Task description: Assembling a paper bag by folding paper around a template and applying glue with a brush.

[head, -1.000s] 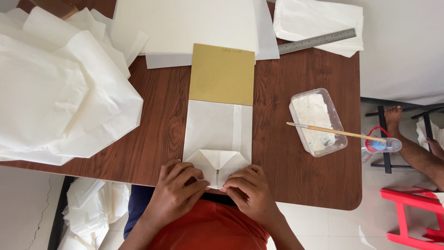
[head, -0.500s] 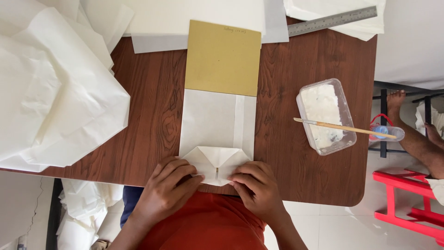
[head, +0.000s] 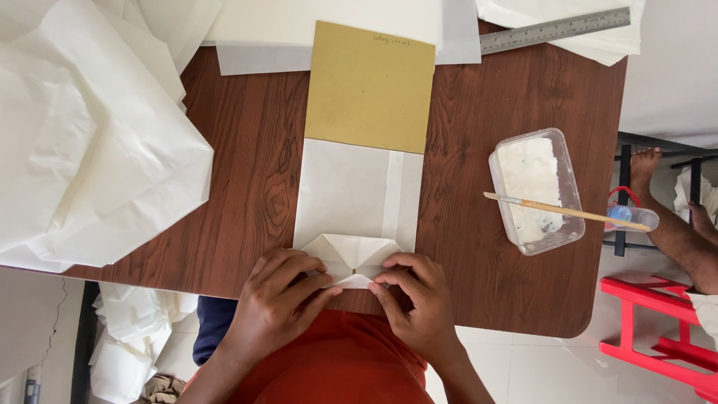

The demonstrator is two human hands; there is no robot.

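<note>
Home craft workspace, wooden table (head: pixel 224 224), paper stacks (head: pixel 90 135), steel ruler (head: pixel 553 30), paste tub (head: pixel 535 191)

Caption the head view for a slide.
Both hands, left hand and right hand, press folded flaps of a white paper bag on a wooden table.

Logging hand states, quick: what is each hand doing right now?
Left hand: fingers pressed flat on the folded bottom flap of the white paper bag, gripping nothing.
Right hand: fingertips pressing the same flap, gripping nothing.
</note>
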